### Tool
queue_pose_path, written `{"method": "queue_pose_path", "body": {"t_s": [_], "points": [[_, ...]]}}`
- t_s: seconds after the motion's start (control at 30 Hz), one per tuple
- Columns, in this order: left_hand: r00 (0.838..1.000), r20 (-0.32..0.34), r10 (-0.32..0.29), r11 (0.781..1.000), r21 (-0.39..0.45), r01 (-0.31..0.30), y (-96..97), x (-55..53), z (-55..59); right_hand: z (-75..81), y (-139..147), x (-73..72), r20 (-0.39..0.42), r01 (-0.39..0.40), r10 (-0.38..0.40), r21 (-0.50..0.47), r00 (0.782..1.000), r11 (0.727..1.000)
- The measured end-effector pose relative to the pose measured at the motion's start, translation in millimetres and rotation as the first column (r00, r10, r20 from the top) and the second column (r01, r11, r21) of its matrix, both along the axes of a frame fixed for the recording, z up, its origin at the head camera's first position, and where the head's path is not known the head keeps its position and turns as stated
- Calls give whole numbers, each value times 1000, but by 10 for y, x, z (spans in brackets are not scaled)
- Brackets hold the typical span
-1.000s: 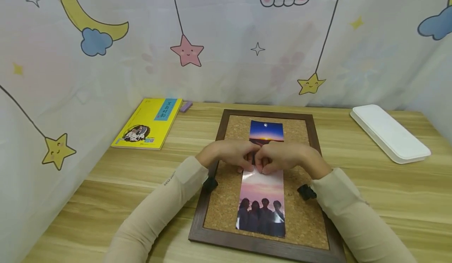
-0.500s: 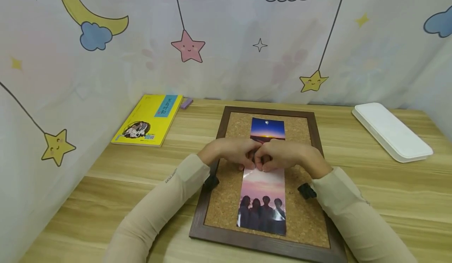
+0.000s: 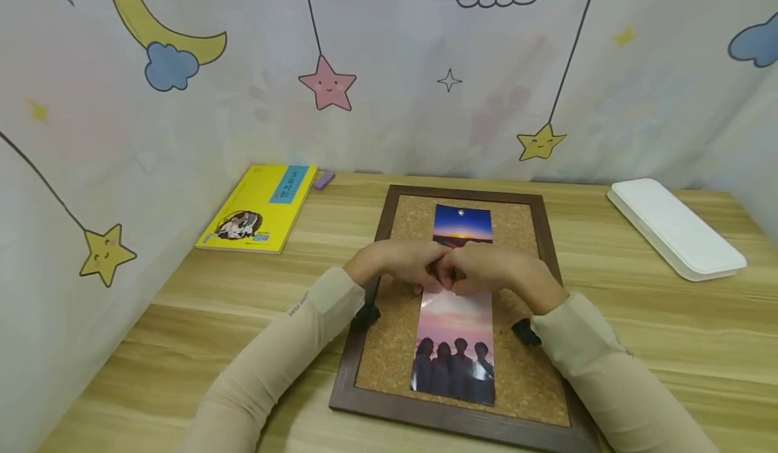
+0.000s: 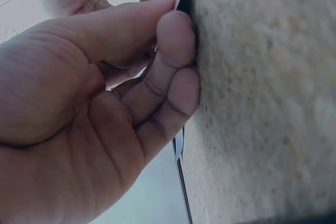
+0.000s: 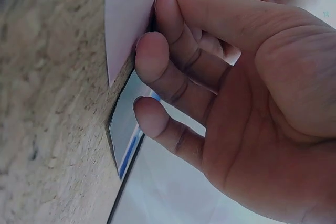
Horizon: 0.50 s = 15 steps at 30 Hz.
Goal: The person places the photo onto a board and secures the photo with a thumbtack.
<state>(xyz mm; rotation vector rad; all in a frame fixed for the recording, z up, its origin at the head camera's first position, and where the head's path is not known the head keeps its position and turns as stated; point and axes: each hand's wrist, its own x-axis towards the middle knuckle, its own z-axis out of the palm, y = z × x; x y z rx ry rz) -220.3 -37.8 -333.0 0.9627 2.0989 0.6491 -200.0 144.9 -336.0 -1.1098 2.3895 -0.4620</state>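
Observation:
A framed corkboard (image 3: 389, 358) lies on the table. On it is a photo of a pink sky with several silhouetted people (image 3: 457, 328). Above that, a sunset photo (image 3: 463, 225) carries a small pale pushpin (image 3: 460, 212) at its top. My left hand (image 3: 408, 262) pinches the pink photo's top edge between thumb and index finger. Right beside it, my right hand (image 3: 489, 268) has thumb and index finger together on the same edge. Its other fingers (image 5: 152, 56) curl close to the board. Whether anything small sits between the right fingertips is hidden.
A yellow book (image 3: 258, 208) lies at the back left, with a small purple block (image 3: 325, 180) next to it. At the back right rests a white case (image 3: 677, 229). A patterned curtain (image 3: 389, 48) hangs behind the table.
The view shifts slightly with the head. Both hands stay at the top of the pink photo, with only slight finger movement.

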Motion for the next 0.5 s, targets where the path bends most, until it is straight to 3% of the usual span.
{"method": "queue_pose_path", "body": {"t_s": [0.27, 0.5], "points": [[998, -55, -36, 999, -40, 34, -32, 18, -27, -5, 10, 57, -31, -12, 14, 55, 999, 998], [991, -126, -42, 995, -100, 30, -49, 37, 45, 118, 124, 33, 23, 17, -18, 66, 1000, 998]]}}
